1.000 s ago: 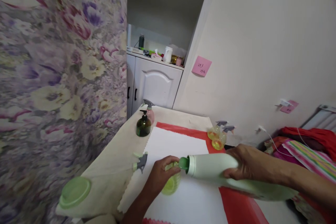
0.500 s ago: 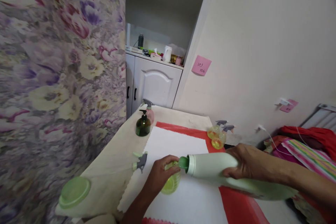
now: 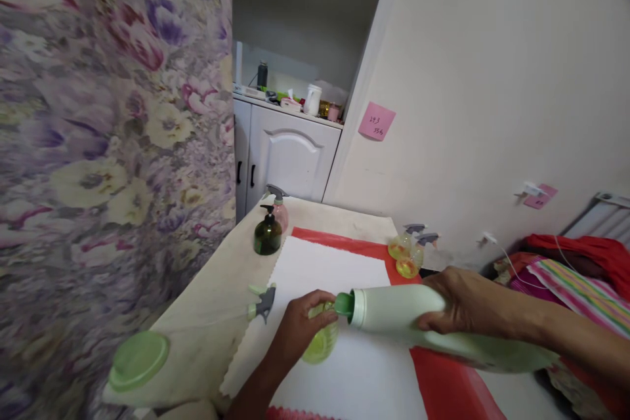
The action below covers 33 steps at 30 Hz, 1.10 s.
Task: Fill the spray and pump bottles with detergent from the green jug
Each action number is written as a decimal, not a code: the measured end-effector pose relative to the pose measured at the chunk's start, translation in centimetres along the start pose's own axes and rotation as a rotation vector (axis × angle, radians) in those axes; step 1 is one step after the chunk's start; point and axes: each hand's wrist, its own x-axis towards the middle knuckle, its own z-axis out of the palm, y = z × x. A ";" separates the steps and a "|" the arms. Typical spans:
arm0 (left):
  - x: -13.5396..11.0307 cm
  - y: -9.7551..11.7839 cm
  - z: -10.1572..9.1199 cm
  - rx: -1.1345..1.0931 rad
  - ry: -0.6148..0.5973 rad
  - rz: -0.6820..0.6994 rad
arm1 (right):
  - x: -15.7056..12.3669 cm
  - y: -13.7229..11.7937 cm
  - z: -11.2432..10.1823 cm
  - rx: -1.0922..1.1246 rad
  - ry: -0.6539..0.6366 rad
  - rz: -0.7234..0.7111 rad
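Pale green bottle tipped to small bottle's neck

Right hand is wrapped round the pale green bottle, apparently angled so its green spout meets the small bottle. Left hand clasps that neck, presumably for steadiness. Left of this grip: detached spray head. Far beyond: pink wall note, top line apparently "293", lower line unclear. No brand legible.

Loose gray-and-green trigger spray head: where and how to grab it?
Probably pinch the gray body of the trigger spray head from above: it lies on its side, off any bottle, body exposed upward. The left hand is nearest but holds the small bottle.
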 end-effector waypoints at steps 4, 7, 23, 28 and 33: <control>0.2 -0.1 0.0 -0.004 -0.001 0.005 | -0.1 -0.3 -0.2 -0.011 -0.004 0.010; 0.4 -0.1 0.1 -0.005 0.002 0.002 | -0.2 -0.3 -0.2 -0.004 -0.005 0.011; 0.5 -0.1 0.2 0.010 0.007 0.000 | -0.1 -0.1 -0.2 -0.035 0.000 -0.005; 0.3 0.1 0.1 0.019 0.012 -0.003 | -0.2 -0.3 -0.4 -0.035 -0.006 -0.005; 0.2 0.2 0.1 0.026 0.011 -0.009 | -0.2 -0.3 -0.4 -0.039 0.005 -0.001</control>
